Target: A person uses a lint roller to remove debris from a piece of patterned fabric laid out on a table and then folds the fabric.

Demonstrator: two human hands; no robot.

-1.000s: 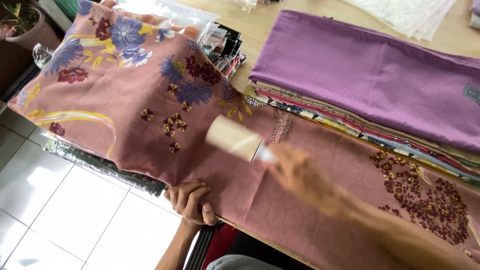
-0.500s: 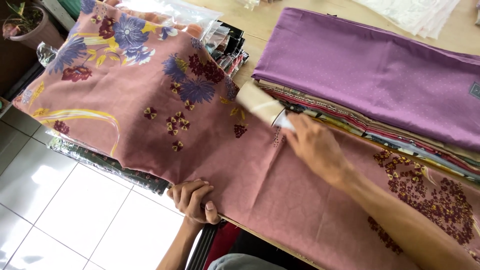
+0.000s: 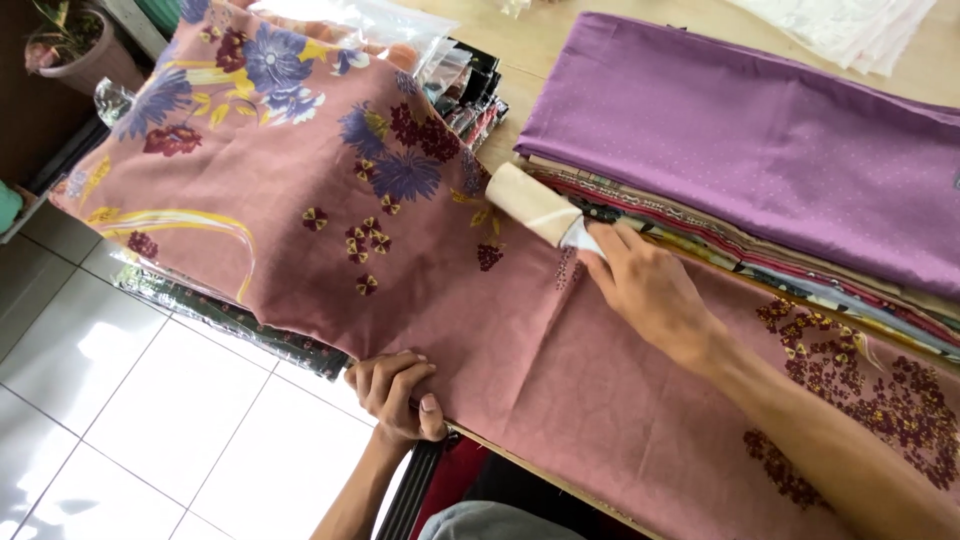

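Across the pink floral fabric [image 3: 330, 230], the lint roller [image 3: 532, 204] now sits further up than a second ago, moved from the plain middle to the fold beside the stacked cloths [image 3: 760, 250], so that strip of cloth looks covered. The right hand [image 3: 650, 290] keeps its fingers [image 3: 610, 262] curled narrowly round the roller's handle, the cream drum just beyond the fingertips, pressed on the fabric. The left hand [image 3: 395, 392] stays put, fingers [image 3: 385, 372] folded over the fabric's near edge at the worktop [image 3: 560, 40] rim.
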